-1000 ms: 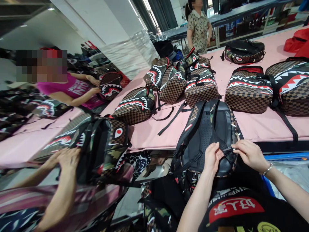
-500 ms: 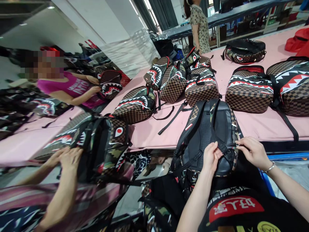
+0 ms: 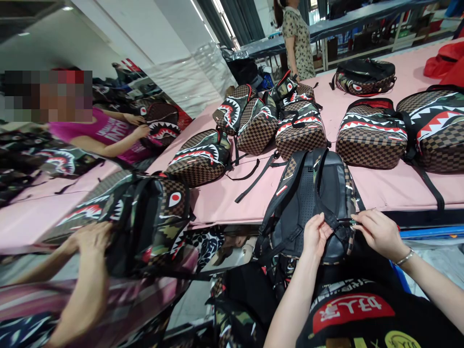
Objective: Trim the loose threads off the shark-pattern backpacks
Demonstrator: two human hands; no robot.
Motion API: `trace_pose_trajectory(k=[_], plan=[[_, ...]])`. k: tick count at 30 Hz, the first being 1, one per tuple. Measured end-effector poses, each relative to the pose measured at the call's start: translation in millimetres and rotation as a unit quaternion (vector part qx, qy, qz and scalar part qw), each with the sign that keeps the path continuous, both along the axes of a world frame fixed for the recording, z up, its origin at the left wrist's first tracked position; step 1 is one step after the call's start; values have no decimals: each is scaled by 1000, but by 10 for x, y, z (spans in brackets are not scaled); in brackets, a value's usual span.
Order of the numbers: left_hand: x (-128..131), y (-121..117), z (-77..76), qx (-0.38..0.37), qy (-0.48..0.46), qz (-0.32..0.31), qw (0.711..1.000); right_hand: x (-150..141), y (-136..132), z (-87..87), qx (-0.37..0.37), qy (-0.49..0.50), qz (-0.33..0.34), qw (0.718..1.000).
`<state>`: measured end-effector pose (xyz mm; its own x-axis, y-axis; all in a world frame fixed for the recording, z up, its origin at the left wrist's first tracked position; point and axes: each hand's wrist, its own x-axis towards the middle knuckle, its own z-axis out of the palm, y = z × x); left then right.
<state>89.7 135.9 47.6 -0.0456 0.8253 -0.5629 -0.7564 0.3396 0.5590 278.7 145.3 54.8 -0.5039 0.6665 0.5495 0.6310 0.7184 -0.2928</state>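
Note:
A backpack (image 3: pixel 308 193) leans at the table's front edge, its black padded back and shoulder straps toward me. My left hand (image 3: pixel 317 234) is closed on the lower end of a shoulder strap (image 3: pixel 329 218), thumb and fingertips pinching it. My right hand (image 3: pixel 379 232) pinches a thin, dark, two-pronged tool (image 3: pixel 346 222), which looks like tweezers. Its tips point left and meet the strap beside my left fingers. What exactly the tips touch is too small to tell.
Several checkered backpacks with shark-mouth prints, one of them a near backpack (image 3: pixel 371 137), stand on the pink table (image 3: pixel 213 205). At left, a co-worker's hands (image 3: pixel 90 237) rest on another backpack (image 3: pixel 159 208). A person in purple (image 3: pixel 112 130) handles a bag beyond.
My right hand has shifted slightly left and down, and the tool's tips now reach further over the strap. My left hand keeps its hold. The neighbour's hands have moved slightly left.

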Motion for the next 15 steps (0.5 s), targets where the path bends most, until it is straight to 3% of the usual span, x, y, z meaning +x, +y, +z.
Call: trace_pose_trajectory(k=[6,15], plan=[[16,-11,22,0,-8,-5,1000,45,144,-26,-52,37,61,996],[7,-4,-5,-6,-19,-8,1000,65,369,-131,-179,91,146,969]])
